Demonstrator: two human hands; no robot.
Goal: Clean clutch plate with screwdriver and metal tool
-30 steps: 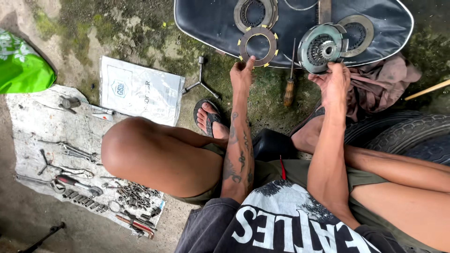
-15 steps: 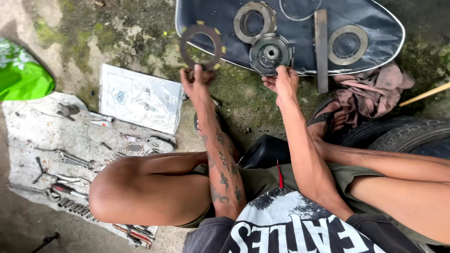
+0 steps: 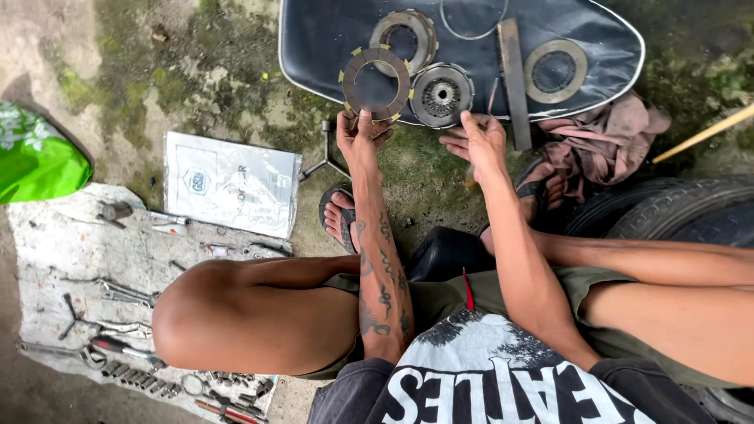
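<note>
My left hand [image 3: 360, 135] holds a flat brown ring plate [image 3: 377, 84] with small yellow tabs around its rim, raised over the near edge of a black seat cushion [image 3: 330, 47]. My right hand [image 3: 479, 141] hovers with fingers apart just below a round metal hub [image 3: 441, 95] lying on the cushion, holding nothing. Two more ring plates lie on the cushion, one at the back [image 3: 404, 37] and one to the right [image 3: 556, 71]. A flat metal bar [image 3: 514, 78] lies between them.
A pinkish rag [image 3: 609, 145] sits right of the cushion beside a tyre [image 3: 675, 212]. A white plastic packet [image 3: 232, 184] and a T-shaped wrench [image 3: 326, 153] lie on the mossy ground. Wrenches and sockets are spread on a grey cloth [image 3: 55, 235] at left. A green bag [image 3: 35, 157] lies far left.
My left hand has carried the tabbed ring plate from off the cushion's left side back over its near edge. My right hand has let go of the hub, which now lies on the cushion.
</note>
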